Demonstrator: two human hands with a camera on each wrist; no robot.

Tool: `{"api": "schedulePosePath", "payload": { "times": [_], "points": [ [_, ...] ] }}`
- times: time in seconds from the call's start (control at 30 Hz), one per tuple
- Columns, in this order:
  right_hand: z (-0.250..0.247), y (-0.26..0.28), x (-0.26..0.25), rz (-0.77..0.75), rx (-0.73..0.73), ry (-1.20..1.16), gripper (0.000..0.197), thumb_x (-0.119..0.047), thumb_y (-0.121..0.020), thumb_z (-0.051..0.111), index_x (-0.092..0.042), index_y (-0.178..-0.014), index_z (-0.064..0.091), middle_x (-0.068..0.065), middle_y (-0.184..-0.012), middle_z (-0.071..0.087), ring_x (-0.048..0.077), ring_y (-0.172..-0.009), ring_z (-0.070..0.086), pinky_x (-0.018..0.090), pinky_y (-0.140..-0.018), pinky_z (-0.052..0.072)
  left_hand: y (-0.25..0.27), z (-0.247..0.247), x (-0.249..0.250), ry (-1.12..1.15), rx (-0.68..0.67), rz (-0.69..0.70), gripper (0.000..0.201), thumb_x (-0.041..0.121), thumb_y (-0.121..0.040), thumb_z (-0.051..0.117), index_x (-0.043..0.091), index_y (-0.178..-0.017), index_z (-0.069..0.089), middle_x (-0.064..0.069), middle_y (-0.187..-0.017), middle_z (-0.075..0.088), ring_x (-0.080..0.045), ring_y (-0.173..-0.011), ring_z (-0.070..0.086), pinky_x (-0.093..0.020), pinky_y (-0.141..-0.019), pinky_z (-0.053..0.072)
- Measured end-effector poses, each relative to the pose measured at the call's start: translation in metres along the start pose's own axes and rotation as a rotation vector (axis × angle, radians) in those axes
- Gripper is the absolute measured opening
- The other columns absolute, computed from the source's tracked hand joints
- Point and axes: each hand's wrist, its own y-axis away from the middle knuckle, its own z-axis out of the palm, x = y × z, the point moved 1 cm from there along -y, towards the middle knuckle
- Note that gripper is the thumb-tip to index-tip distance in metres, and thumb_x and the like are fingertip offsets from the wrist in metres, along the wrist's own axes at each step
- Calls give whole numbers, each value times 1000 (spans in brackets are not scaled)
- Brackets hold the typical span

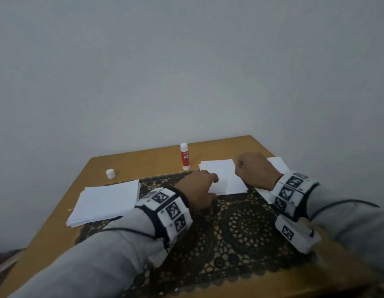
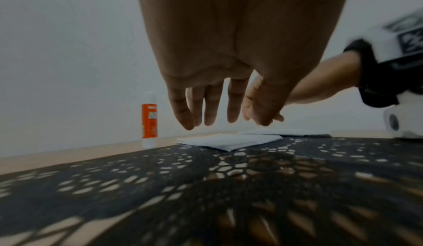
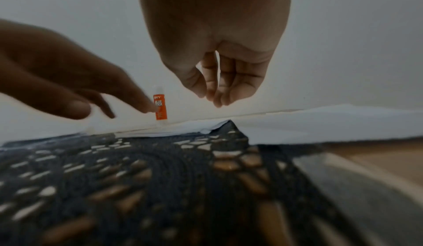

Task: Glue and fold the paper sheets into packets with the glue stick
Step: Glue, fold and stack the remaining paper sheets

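From my head, I see the glue stick (image 1: pixel 185 156) standing upright near the far edge of the desk (image 1: pixel 126 163), its long axis vertical, uncapped white tip pointing up; its cap (image 1: pixel 110 173) sits apart to the left. A folded paper sheet (image 1: pixel 224 176) lies flat on the dark lace mat (image 1: pixel 240 224), between my hands. My left hand (image 1: pixel 197 189) is over its left edge, my right hand (image 1: pixel 256 171) over its right side, fingers loosely curled. A stack of sheets (image 1: pixel 105 202) lies to the left.

From my left wrist, my fingers (image 2: pixel 210 108) hang straight and slightly spread just above the sheet (image 2: pixel 228 140), holding nothing.

From my right wrist, my fingers (image 3: pixel 226 85) hang loosely curled together, empty, above the paper (image 3: pixel 320 123); the glue stick (image 3: pixel 160 107) stands upright beyond.
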Motion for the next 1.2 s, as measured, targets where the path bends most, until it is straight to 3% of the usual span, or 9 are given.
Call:
{"api": "schedulePosePath", "payload": {
  "times": [0.17,0.37,0.57,0.8,0.93,1.03,1.2],
  "points": [
    [10,-5,-1,38,24,-47,19,-9,-90,49,0,-82,63,12,-80,66,28,-76,62,44,-70,54,-41,5,9,-64,-87,-33,56,35,-95,54,18,-145,35,-4,-147,41,-21,-134,39,-37,-111,33],
    [11,-10,7,63,45,-73,12,-7,-89,48,-4,-82,57,8,-84,63,26,-79,59,41,-71,51,-59,6,2,-138,-113,-49,50,44,-87,62,26,-132,50,-2,-133,54,-21,-119,50,-35,-101,41],
    [13,-9,4,38,45,-74,12,-9,-89,48,-5,-89,59,7,-88,63,25,-82,61,41,-73,55,-56,0,4,-202,-164,-6,58,47,-83,67,26,-135,49,0,-132,55,-20,-120,50,-34,-102,41],
    [14,-9,4,37,40,-68,9,-10,-89,49,-7,-89,58,6,-86,62,25,-82,61,36,-67,51,-40,2,11,-311,-107,43,44,27,-91,56,22,-134,48,-7,-113,62,-22,-103,58,-29,-82,45],
    [15,-9,5,46,31,-62,10,-9,-88,49,-6,-88,58,8,-86,63,26,-81,62,40,-70,53,-30,1,8,-310,-129,61,52,18,-90,58,22,-138,39,-9,-120,58,-23,-107,56,-30,-84,46],
    [15,-9,6,52,22,-69,11,-9,-88,50,-3,-87,59,9,-86,64,28,-82,63,42,-72,54,-14,-2,-1,-265,-116,79,44,15,-90,55,24,-133,46,-6,-118,59,-22,-106,57,-31,-86,48],
    [14,-8,5,52,-5,-60,12,-5,-88,49,1,-86,59,15,-93,67,25,-76,58,35,-63,45,35,1,-23,-258,-159,135,44,10,-88,55,28,-129,51,1,-126,59,-18,-115,54,-35,-100,44]
  ]
}}
